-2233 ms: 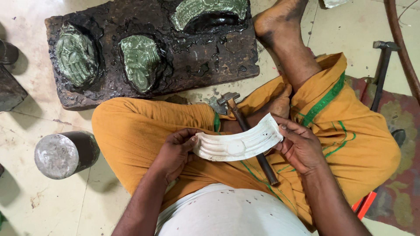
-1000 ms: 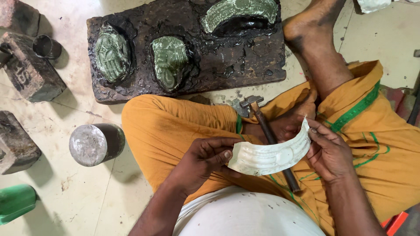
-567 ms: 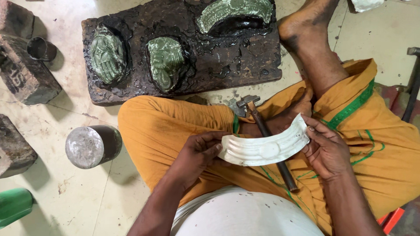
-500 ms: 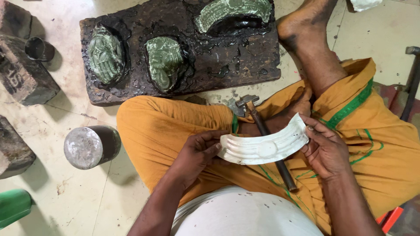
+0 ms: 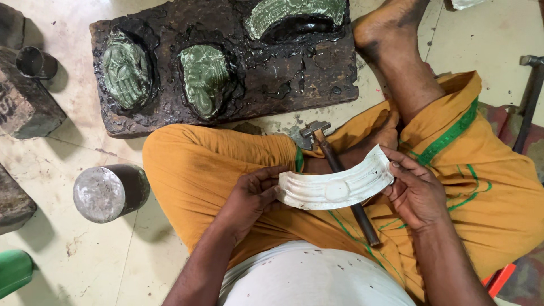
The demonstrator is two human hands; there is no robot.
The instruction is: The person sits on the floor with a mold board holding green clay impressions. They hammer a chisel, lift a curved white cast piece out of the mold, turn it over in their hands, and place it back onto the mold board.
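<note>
Left hand (image 5: 252, 195) and right hand (image 5: 416, 190) fingers pinched on ends of curved white metal strip (image 5: 334, 187) over lap. Hammer (image 5: 337, 175) partly hidden under strip. No labels visible; dark block (image 5: 238, 85) just beyond knees.

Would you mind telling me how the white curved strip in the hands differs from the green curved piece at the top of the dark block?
The white strip is pale and silvery; the green piece is dull green. The strip is held free over the lap between left hand and right hand; the green piece sits bedded in the dark block. The strip shows whole; the green piece is cut by the frame's top edge. Both are curved and bear relief patterning.
</note>
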